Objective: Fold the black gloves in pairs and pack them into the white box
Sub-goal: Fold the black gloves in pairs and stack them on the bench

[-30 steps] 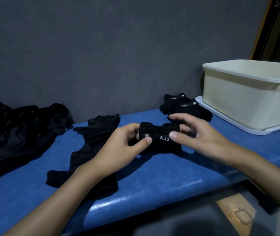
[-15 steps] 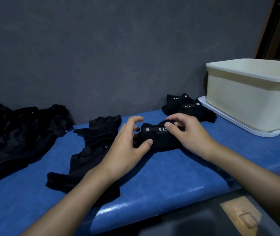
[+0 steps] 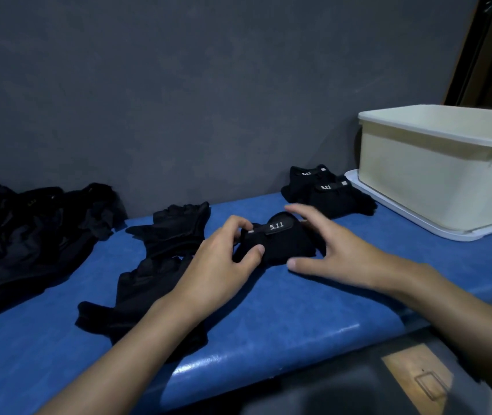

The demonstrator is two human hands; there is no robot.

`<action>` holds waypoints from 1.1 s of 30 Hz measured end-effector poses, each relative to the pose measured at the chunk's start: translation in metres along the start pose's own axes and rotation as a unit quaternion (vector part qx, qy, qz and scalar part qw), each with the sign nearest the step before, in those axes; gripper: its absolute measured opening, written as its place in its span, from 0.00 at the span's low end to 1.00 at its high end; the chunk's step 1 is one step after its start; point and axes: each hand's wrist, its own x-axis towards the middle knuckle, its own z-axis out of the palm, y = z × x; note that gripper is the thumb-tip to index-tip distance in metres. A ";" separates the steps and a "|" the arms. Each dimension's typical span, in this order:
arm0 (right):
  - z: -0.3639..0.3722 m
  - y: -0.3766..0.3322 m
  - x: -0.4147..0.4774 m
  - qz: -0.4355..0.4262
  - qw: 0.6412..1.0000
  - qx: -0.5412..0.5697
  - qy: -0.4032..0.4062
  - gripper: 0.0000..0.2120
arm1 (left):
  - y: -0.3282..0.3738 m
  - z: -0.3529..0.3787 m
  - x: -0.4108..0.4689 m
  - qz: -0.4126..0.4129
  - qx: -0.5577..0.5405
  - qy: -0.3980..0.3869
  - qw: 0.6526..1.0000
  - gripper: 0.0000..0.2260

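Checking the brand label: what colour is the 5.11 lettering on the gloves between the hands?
White, on the black folded gloves; head view.

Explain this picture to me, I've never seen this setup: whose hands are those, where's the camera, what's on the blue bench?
No machine here: a person works bare-handed, and the single view comes from a camera on their head, looking down. The left hand pinches a folded glove pair marked 5.11; the right hand is spread open at its other side. On the blue bench lie loose gloves, two more folded pairs and the white box, whose inside is out of view.
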 end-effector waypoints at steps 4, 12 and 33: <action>0.000 0.000 -0.003 -0.022 0.996 -0.075 0.033 0.34 | 0.005 -0.002 -0.002 -0.005 0.015 -0.029 0.999 0.09; -0.029 0.008 -0.028 -0.001 0.997 -0.071 0.038 0.31 | 0.028 0.002 0.000 0.032 0.076 -0.140 0.987 0.14; -0.083 0.071 -0.059 0.046 0.977 -0.169 0.121 0.29 | 0.066 0.098 0.055 0.052 0.112 -0.060 0.991 0.19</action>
